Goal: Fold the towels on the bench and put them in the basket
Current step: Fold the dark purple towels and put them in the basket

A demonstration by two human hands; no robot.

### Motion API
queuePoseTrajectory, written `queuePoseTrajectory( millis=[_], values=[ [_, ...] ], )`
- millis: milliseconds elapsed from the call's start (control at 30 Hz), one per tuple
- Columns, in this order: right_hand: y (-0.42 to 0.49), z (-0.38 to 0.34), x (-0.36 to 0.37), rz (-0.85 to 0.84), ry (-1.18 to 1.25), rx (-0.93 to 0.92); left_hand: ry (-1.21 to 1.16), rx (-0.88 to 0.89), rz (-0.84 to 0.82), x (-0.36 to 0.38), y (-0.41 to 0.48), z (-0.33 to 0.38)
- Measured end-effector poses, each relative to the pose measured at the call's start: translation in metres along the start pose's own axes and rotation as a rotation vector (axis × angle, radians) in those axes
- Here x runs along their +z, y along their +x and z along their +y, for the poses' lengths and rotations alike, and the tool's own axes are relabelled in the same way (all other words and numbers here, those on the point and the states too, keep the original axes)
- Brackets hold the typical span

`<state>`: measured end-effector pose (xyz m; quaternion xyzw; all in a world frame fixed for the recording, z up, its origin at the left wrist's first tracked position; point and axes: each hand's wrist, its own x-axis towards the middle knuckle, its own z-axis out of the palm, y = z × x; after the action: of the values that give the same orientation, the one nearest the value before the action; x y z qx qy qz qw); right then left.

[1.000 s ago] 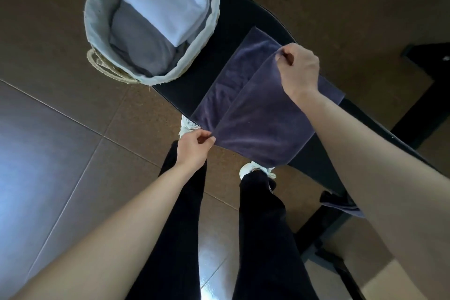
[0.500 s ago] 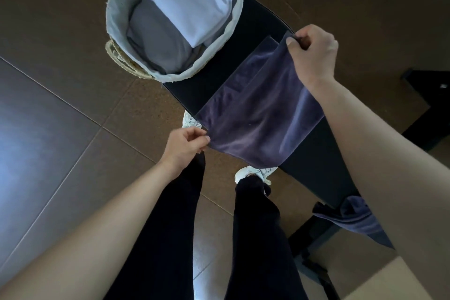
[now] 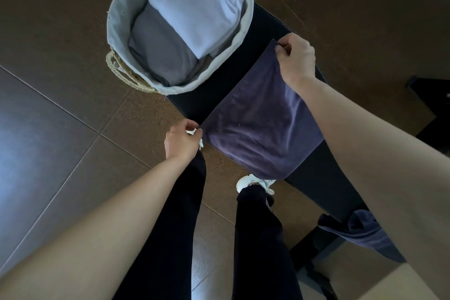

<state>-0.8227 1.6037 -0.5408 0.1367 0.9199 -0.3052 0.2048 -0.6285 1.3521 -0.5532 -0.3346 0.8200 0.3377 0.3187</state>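
**Both hands pin a dark purple cloth towel (image 3: 263,126) on the narrow black bench (image 3: 219,85), centre right of the frame.**

The left hand (image 3: 182,141) nips the near corner and the right hand (image 3: 295,61) the far one, fingers closed on fabric. A clean fold likely calls for matched edges and even tension before release. The towel's lower edge overhangs the bench front. A bare strip separates it from the grey-lined woven basket (image 3: 117,14), upper left, which holds a folded white towel (image 3: 199,5) and a folded grey towel (image 3: 160,53). A crumpled purple towel (image 3: 360,234) waits lower right.
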Motion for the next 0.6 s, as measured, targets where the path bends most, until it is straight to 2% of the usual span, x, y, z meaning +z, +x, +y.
queuePoseTrajectory(
  millis=[133,300,467,600],
  values=[
    [0.005,0.003,0.003,-0.014,0.007,0.045,0.016,0.029,0.033,0.0,0.003,0.002],
    [-0.022,0.033,-0.014,-0.071,0.074,0.095,0.042,0.045,-0.007,0.0,0.007,0.011],
    [-0.069,0.101,-0.031,-0.091,-0.136,0.114,0.14,0.078,-0.029,0.003,0.011,0.018],
    [-0.073,0.125,-0.047,-0.16,-0.239,0.156,0.189,0.107,-0.016,0.005,0.01,0.019]
  ],
)
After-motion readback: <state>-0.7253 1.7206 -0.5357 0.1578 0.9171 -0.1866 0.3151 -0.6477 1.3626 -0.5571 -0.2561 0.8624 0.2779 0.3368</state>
